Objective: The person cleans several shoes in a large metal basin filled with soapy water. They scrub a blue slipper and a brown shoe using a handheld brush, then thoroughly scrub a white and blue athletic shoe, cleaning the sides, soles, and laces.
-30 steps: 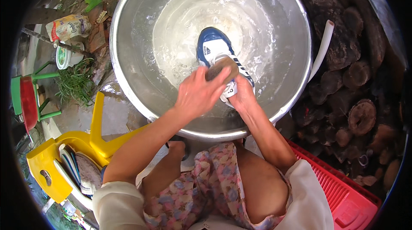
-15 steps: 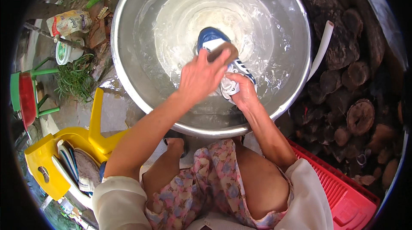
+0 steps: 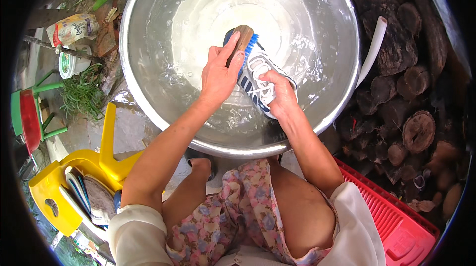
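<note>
My left hand (image 3: 220, 75) grips a wooden-backed scrub brush (image 3: 240, 42) with blue bristles. Those bristles press on the toe end of a white sneaker (image 3: 259, 70) that has dark stripes on its side and white laces. Around the sneaker's laced opening, my right hand (image 3: 280, 95) is closed, thumb over the laces. Both hands are over a large round metal basin (image 3: 153, 99) holding water. The shoe's far tip is partly hidden by the brush and my left hand.
A yellow plastic stool (image 3: 89, 164) with shoes on it (image 3: 99, 199) lies at the left. Red ridged plastic (image 3: 391, 216) sits at the lower right, below stacked logs (image 3: 419, 129). A white hose (image 3: 374, 47) leans by the basin's right side. Grass (image 3: 84, 90) grows at the left.
The brush has turned more upright and shifted slightly left on the shoe, its blue bristles now showing. The sneaker has rolled, so its laces and striped side face up more.
</note>
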Tool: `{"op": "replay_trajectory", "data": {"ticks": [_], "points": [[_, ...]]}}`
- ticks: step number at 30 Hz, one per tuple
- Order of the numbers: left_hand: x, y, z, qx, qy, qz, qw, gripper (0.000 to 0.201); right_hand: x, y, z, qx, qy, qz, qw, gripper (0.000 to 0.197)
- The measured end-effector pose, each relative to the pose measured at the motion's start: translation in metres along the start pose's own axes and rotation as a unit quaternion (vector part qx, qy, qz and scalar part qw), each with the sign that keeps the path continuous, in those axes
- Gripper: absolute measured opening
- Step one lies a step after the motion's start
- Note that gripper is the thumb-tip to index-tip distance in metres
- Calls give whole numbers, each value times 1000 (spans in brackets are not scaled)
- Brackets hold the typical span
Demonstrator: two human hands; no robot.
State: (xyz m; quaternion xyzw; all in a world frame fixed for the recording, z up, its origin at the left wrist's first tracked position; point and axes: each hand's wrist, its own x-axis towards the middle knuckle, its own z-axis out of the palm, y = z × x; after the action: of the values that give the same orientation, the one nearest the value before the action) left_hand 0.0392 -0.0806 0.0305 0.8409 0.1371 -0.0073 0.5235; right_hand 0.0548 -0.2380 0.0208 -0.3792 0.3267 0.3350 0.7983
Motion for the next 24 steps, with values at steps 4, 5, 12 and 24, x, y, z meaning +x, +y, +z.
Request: {"op": "replay_trajectory", "data": {"ticks": [4,5,12,24], "points": [[0,2,2,4,4,1,1000,43,5,1,-5,-1,0,-8,1000,30],[1,2,2,8,3,7,1000,44,4,0,-5,-3,-5,-10,1000,30],[1,2,2,14,8,-18,1000,44,-5,-5,7,16,15,-1,1000,30],[1,3,6,16,11,-27,999,46,-8,-7,8,11,4,-4,1000,32]]}}
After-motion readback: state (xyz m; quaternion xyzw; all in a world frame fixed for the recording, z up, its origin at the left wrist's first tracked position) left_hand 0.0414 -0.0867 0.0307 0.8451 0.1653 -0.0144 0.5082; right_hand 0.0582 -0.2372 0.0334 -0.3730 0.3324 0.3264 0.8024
